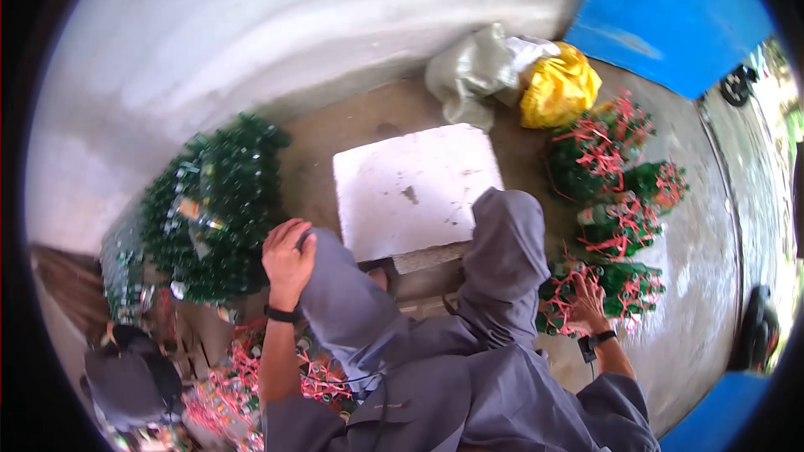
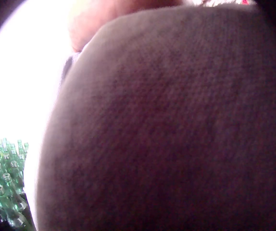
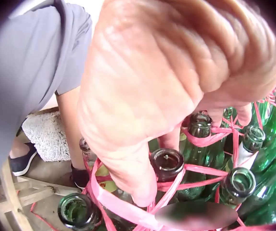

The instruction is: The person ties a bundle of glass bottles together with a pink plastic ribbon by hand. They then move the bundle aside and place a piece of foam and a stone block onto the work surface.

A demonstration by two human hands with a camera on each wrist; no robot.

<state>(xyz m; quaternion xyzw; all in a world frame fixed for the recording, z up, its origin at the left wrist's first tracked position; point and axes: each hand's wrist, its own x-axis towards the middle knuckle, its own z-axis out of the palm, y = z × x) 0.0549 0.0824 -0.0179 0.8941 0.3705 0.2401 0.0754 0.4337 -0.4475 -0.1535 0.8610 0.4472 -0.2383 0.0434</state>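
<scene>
My left hand (image 1: pixel 289 258) rests on the grey-trousered left knee (image 1: pixel 322 272), holding nothing; the trouser cloth (image 2: pixel 167 120) fills most of the left wrist view. On the right side, my right hand (image 1: pixel 586 305) reaches down into a bundle of green glass bottles (image 1: pixel 632 289) tied with pink plastic string. In the right wrist view, the thumb and fingers of that hand (image 3: pixel 143 91) bend down around a bottle neck (image 3: pixel 167 166), with pink string (image 3: pixel 128 209) beside the thumb. The fingertips are partly hidden behind the bottle mouths.
A white foam block (image 1: pixel 414 188) stands before the knees. Many loose green bottles (image 1: pixel 218 201) are stacked at the left against the wall. More tied bundles (image 1: pixel 615 226) line the right side. A yellow sack (image 1: pixel 559 88) and a pale sack (image 1: pixel 473 75) lie at the back.
</scene>
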